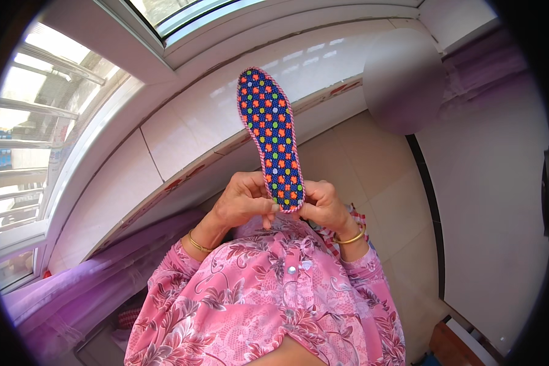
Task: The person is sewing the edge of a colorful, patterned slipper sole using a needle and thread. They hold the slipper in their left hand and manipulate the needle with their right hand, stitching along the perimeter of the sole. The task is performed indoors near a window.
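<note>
An embroidered shoe insole [274, 137] stands lengthwise before me, its broad toe end pointing away toward the window. Its dark blue face carries orange flower shapes and green, yellow and pale dots, with a pink-and-white bound edge. My left hand [244, 201] pinches the left side of the narrow heel end, thumb on the face. On the opposite side my right hand [322, 206] grips the same heel end, thumb near its lower corner. The other fingers are partly hidden behind the insole.
A white tiled windowsill [183, 142] runs beyond the insole, under a barred window [41, 119]. Purple curtains [87, 297] hang at left. Beige floor tiles [370, 183] lie to the right, beside a large pale panel [485, 206]. A blurred round patch covers part of the upper right.
</note>
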Demonstrator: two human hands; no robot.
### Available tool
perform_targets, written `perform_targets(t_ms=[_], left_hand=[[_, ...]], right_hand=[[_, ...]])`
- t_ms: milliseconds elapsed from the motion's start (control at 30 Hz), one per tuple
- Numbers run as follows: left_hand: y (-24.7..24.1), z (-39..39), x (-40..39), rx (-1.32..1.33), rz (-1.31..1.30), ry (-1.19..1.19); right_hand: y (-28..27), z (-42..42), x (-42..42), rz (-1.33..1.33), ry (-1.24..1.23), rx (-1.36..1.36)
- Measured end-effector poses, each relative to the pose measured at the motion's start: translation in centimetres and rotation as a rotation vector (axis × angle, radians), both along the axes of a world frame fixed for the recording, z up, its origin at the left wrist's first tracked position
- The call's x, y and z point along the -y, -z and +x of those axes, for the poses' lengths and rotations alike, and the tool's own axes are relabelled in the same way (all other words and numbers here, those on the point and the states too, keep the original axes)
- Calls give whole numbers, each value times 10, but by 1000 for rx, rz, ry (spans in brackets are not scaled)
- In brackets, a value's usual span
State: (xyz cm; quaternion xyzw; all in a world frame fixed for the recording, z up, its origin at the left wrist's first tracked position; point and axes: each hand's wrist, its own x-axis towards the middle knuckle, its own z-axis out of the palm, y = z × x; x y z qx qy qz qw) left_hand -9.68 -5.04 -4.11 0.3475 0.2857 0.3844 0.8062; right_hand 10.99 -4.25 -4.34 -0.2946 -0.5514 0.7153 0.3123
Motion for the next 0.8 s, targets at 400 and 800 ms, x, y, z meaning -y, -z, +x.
perform_targets(t_ms=[400, 800], left_hand=[[-5, 8, -1, -115, 92, -68], [12, 13, -6, -158, 136, -174]], right_hand=[[0, 0, 6, -43, 299, 25], [-24, -14, 4, 1153, 426, 604]])
